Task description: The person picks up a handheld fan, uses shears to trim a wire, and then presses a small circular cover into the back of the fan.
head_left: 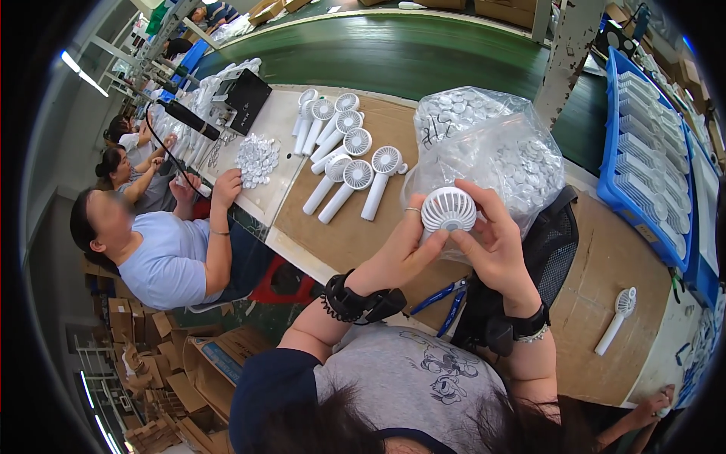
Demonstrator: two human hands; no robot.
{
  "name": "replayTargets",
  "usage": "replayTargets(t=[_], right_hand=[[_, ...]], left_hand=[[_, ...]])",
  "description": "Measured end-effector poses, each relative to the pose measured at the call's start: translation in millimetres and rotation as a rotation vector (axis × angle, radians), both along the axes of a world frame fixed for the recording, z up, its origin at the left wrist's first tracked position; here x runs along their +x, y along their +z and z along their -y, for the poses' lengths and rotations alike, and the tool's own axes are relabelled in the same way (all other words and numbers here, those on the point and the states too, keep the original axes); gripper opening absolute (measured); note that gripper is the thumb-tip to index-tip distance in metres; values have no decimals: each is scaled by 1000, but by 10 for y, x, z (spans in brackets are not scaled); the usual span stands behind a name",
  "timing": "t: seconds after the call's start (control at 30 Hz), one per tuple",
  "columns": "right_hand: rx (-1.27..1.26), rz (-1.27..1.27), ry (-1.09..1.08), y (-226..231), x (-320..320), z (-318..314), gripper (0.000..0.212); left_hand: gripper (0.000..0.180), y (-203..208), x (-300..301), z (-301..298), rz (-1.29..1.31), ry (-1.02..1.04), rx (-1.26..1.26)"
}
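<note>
A white handheld fan (448, 208) is held up in front of me, its round grille facing me. My left hand (408, 246) grips the left side of its head, and my right hand (495, 242) the right side. Both thumbs press at the small disc in the grille's centre. The fan's handle is hidden from view. Right behind it lies a clear plastic bag (522, 163) of small round silvery discs. Several more white fans (357, 174) lie on the brown cardboard beyond my left hand. Blue-handled pliers (441, 296) rest below my hands, beside a black mesh bag (556, 250).
At the left a co-worker (170, 250) reaches toward a pile of silvery discs (257, 160). A black box (246, 101) stands behind it. A green conveyor belt (393, 49) runs across the back. A blue crate (609, 163) of white parts and a lone fan (616, 321) are at the right.
</note>
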State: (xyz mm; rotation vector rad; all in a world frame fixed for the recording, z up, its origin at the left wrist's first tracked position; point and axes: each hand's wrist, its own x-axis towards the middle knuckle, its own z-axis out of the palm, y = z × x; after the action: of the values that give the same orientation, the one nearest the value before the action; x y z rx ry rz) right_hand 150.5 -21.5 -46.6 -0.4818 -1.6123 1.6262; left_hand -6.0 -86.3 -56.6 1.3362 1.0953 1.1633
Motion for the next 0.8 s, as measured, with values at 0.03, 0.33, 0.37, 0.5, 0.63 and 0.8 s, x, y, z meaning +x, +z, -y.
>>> replayTargets(t=[0.03, 0.33, 0.37, 0.5, 0.63, 0.8], right_hand=[[12, -1, -1, 1, -2, 9, 54], [-44, 12, -28, 1, -29, 4, 53], [-104, -28, -1, 29, -17, 1, 53], [-216, -112, 58, 79, 29, -24, 54], [-170, -97, 66, 63, 45, -41, 56], [-87, -13, 35, 59, 68, -35, 55]], left_hand=[[29, 12, 10, 11, -26, 14, 26], [33, 111, 23, 26, 192, 12, -157], [33, 145, 16, 29, 192, 11, -158], [35, 257, 1, 53, 149, -120, -153], [40, 292, 14, 75, 100, -119, -147], [46, 305, 45, 95, -98, -54, -91]])
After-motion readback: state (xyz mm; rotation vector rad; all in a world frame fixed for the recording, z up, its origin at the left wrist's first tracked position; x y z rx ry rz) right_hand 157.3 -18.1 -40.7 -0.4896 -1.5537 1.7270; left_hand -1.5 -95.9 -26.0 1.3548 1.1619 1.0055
